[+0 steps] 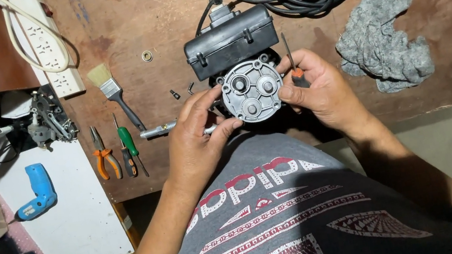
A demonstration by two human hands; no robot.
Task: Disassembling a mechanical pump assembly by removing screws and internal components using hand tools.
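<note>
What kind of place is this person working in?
Probably a small repair workshop. A worn wooden workbench carries hand tools: orange-handled pliers, a green-handled screwdriver and a paintbrush. Both hands hold a grey metal gear housing on a black motor unit.
</note>
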